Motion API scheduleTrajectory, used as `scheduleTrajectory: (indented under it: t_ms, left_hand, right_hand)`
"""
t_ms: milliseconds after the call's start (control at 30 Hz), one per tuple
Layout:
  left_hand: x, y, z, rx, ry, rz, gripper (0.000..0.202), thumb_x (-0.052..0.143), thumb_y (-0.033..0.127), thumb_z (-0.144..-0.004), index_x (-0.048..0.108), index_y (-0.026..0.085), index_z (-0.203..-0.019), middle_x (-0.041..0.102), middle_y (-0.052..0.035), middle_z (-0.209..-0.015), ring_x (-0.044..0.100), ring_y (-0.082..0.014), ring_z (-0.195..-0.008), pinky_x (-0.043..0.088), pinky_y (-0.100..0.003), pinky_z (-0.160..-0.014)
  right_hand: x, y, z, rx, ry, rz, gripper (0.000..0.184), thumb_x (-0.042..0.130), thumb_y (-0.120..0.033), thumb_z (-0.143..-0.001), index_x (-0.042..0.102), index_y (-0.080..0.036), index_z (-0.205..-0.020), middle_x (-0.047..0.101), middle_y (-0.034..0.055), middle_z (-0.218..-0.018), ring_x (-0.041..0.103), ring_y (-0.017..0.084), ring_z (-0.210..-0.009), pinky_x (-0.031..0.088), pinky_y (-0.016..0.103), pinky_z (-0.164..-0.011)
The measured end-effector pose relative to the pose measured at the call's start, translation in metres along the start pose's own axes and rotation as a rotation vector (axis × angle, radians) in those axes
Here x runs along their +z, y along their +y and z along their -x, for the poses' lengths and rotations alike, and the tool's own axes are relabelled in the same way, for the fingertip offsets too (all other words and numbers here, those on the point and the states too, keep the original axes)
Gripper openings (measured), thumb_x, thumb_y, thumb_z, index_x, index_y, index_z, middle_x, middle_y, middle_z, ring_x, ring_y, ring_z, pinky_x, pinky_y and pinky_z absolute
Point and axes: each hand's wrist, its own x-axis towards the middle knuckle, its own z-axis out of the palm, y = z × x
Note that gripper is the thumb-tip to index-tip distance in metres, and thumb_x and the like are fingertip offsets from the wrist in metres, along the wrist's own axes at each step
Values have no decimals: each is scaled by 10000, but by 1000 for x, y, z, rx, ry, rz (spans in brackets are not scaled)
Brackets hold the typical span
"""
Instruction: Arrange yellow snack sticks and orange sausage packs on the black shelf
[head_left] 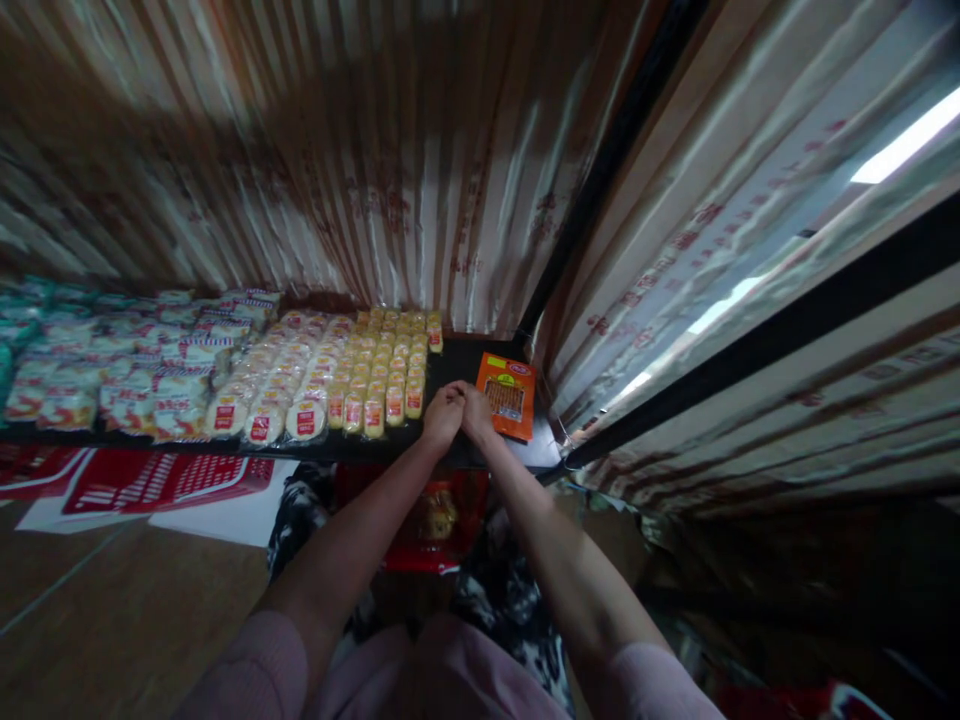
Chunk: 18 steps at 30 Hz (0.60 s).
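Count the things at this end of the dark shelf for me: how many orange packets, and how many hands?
Orange packet: 1
Hands: 2, the left hand and the right hand, pressed together
Total: 3
The snack rows to the left are too blurred to count.

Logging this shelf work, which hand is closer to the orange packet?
Right. The right hand sits at the left edge of the orange packet, seemingly touching it. The left hand lies beyond it, pressed against the right hand, farther from the packet.
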Motion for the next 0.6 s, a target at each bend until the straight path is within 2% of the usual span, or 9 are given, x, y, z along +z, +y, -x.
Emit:
scheduleTrajectory:
  t_ms: [267, 433, 600]
  left_hand:
    - [-6, -27, 27, 3, 3, -13, 108, 465, 190, -752, 565, 193, -709, 650, -24, -794, 600, -155, -791, 432, -253, -738]
    - [-16, -49, 54, 49, -61, 16, 122, 482, 144, -712, 538, 179, -610, 610, 7, -693, 573, -135, -749, 427, -220, -708]
    - [-26, -80, 87, 48, -139, 140, 95, 476, 142, -704, 527, 173, -631, 583, 26, -672, 555, -118, -719, 423, -198, -678]
  right_hand:
    - [-3, -12, 51, 35, -77, 107, 252, 465, -162, -795, 684, -228, -900, 697, 40, -832, 625, 179, -747, 420, 237, -633]
    - [0, -15, 91, 76, -65, 137, 275, 450, -156, -767, 685, -248, -876, 701, 29, -856, 625, 178, -771, 412, 234, -651]
    - [13, -10, 133, 82, -109, 129, 294, 435, -158, -761, 679, -242, -902, 697, 44, -901, 627, 187, -794, 419, 245, -678]
